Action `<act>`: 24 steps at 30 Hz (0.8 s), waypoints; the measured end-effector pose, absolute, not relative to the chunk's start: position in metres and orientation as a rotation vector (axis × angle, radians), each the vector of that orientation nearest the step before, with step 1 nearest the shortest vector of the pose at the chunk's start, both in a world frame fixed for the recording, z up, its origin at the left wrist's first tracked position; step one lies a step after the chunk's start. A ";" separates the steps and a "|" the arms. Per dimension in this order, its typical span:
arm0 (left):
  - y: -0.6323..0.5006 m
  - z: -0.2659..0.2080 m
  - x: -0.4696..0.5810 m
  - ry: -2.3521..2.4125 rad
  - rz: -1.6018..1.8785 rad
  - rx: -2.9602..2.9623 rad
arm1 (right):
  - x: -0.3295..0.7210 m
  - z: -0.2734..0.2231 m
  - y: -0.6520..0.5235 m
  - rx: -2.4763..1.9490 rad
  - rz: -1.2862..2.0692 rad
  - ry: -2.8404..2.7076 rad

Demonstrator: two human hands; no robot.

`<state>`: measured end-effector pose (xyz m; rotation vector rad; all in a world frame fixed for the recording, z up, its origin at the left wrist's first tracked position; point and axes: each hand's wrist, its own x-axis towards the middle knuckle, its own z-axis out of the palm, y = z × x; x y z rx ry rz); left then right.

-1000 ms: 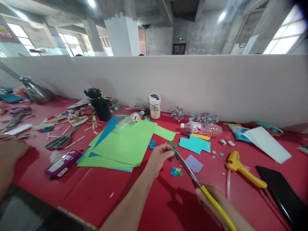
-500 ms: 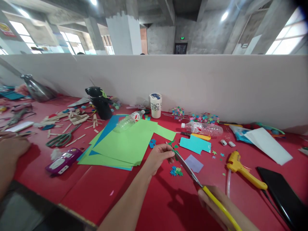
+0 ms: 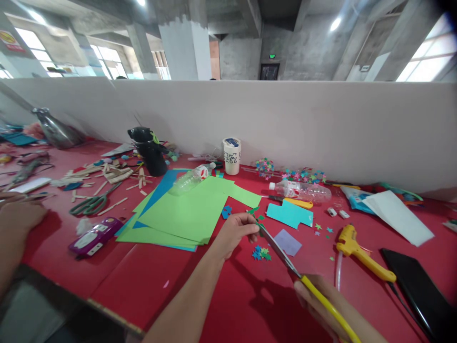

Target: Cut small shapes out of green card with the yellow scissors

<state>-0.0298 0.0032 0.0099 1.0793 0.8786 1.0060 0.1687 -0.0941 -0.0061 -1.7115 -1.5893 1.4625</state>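
My left hand (image 3: 238,231) pinches a small piece of green paper, mostly hidden by the fingertips. My right hand (image 3: 316,297) grips yellow-handled scissors (image 3: 282,255), whose blades point up and left and meet the green paper at my left fingertips. Below the blades lies a small pile of blue and green paper stars (image 3: 261,253). A purple paper square (image 3: 287,242) lies partly behind the scissors. Green paper scraps (image 3: 261,218) and blue paper pieces (image 3: 226,212) rest beyond my left hand.
Large green sheets (image 3: 185,209) lie left, a plastic bottle (image 3: 191,180) on them. Cyan paper (image 3: 290,214) and a second bottle (image 3: 303,191) are beyond the scissors. A yellow glue gun (image 3: 360,252) and black phone-like slab (image 3: 417,290) lie right. Another person's hand (image 3: 21,219) is far left.
The view has shifted very slightly. Both hands, the scissors and the green paper hold almost the same position.
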 end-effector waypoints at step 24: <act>0.007 0.005 -0.030 0.856 1.014 1.127 | 0.169 -0.005 -0.094 -1.688 1.480 -1.494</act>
